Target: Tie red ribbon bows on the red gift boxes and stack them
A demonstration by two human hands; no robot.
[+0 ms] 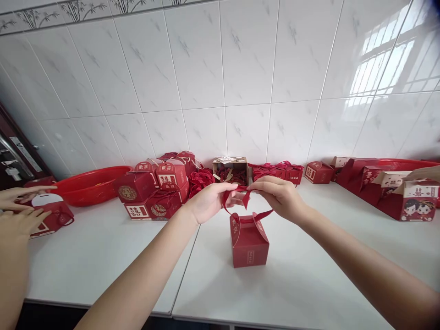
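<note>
A small red gift box (249, 243) stands upright on the white table (295, 284), its top flaps folded up. A red ribbon (240, 201) runs through the box's top and loops above it. My left hand (209, 201) pinches the ribbon's left end. My right hand (278, 197) pinches the right end. Both hands hover just above the box, fingers closed on the ribbon.
A pile of finished red boxes (154, 188) sits at the back left beside a red basin (89, 185). An open cardboard box (232, 169) and loose ribbons (201, 178) lie behind. More boxes (409, 197) stand right. Another person's hands (20, 211) hold a box at far left.
</note>
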